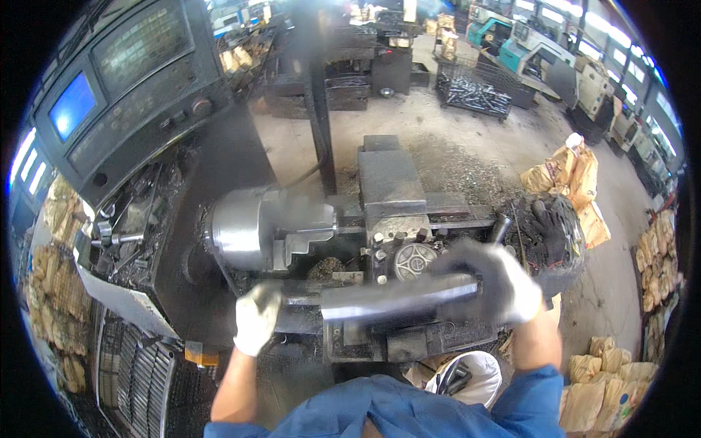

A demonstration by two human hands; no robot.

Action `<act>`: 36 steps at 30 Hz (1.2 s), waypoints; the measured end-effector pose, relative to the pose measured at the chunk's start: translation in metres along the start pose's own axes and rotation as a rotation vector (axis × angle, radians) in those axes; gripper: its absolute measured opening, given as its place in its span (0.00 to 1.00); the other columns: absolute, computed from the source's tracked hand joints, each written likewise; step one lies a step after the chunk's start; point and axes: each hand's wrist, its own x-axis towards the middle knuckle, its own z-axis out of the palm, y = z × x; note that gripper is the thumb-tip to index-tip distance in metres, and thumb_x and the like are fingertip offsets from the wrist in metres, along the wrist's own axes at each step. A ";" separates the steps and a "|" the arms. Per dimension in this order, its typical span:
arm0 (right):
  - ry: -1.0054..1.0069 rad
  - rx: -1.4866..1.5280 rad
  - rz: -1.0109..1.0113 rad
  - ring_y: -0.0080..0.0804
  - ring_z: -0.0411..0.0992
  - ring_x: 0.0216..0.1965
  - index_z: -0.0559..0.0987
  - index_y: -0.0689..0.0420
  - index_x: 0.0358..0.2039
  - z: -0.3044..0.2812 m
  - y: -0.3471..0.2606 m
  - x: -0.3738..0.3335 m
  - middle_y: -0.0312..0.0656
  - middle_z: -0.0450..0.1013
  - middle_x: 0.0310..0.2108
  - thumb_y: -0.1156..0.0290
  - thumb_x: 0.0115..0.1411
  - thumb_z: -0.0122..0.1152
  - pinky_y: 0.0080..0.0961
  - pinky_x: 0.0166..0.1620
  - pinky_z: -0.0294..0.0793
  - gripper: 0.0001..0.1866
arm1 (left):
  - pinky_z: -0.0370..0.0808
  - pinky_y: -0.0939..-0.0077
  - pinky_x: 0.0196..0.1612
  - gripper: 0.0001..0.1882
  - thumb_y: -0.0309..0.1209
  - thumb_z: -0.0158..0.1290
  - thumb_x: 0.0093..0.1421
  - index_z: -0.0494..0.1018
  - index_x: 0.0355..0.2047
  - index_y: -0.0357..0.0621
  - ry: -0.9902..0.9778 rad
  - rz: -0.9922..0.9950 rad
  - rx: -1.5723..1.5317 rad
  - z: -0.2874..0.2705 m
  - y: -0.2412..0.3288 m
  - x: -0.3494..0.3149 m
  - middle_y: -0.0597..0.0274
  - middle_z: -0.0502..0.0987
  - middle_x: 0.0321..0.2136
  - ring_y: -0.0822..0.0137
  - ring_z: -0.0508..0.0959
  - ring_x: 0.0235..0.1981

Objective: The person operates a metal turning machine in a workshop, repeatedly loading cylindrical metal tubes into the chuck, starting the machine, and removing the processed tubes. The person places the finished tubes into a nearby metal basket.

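A thick, smooth metal shaft (398, 298) with a thinner left end lies level across my front, over the lathe carriage, blurred by motion. My left hand (255, 319), in a white glove, closes at its thin end. My right hand (504, 287), in a white glove with blackened fingers, grips the thick right end; its fingers are smeared. Beyond the shaft stands the tool post (415, 261) with its round, star-marked top and several bolts. The lathe chuck (241, 230), at the left, has stepped jaws (299, 244) with nothing visibly clamped between them.
A control panel with a blue-lit screen (73, 106) rises at the left. A white bucket (478, 376) holding dark parts stands close to my body. Brown sacks (573, 175) sit at the right. Metal chips (467, 171) litter the floor behind the lathe, before a crate of metal parts (475, 98).
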 end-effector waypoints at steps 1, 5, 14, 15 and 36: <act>-0.033 -0.212 -0.109 0.50 0.86 0.43 0.82 0.60 0.51 -0.011 0.016 0.025 0.52 0.84 0.40 0.70 0.48 0.81 0.39 0.46 0.86 0.29 | 0.82 0.68 0.45 0.14 0.29 0.60 0.68 0.81 0.51 0.35 -0.041 -0.124 0.050 0.005 -0.034 -0.030 0.50 0.87 0.37 0.63 0.86 0.38; -0.214 -0.805 0.164 0.47 0.86 0.33 0.84 0.63 0.41 0.000 0.102 0.122 0.53 0.83 0.28 0.67 0.52 0.70 0.41 0.37 0.86 0.18 | 0.82 0.67 0.42 0.17 0.36 0.61 0.71 0.79 0.53 0.37 0.277 -0.497 -0.465 0.037 -0.164 -0.144 0.59 0.85 0.39 0.64 0.85 0.38; -0.545 -0.551 0.118 0.58 0.83 0.36 0.86 0.61 0.39 0.059 0.236 0.153 0.59 0.83 0.33 0.61 0.49 0.73 0.49 0.41 0.81 0.21 | 0.78 0.67 0.24 0.32 0.61 0.55 0.72 0.79 0.52 0.42 1.200 -0.960 -0.552 -0.004 -0.213 -0.230 0.61 0.83 0.36 0.64 0.79 0.24; -0.536 -0.485 0.115 0.58 0.83 0.36 0.86 0.61 0.40 0.063 0.245 0.151 0.59 0.83 0.33 0.61 0.48 0.73 0.48 0.41 0.81 0.21 | 0.78 0.68 0.26 0.31 0.60 0.55 0.72 0.79 0.54 0.42 1.201 -0.943 -0.564 -0.008 -0.205 -0.223 0.61 0.83 0.37 0.64 0.79 0.24; -0.493 -0.044 0.104 0.50 0.79 0.56 0.73 0.57 0.68 0.109 0.166 0.231 0.55 0.78 0.58 0.58 0.60 0.72 0.38 0.59 0.79 0.38 | 0.79 0.66 0.43 0.22 0.44 0.52 0.75 0.80 0.56 0.39 0.940 -0.779 -0.748 -0.080 -0.240 -0.229 0.56 0.85 0.48 0.62 0.84 0.45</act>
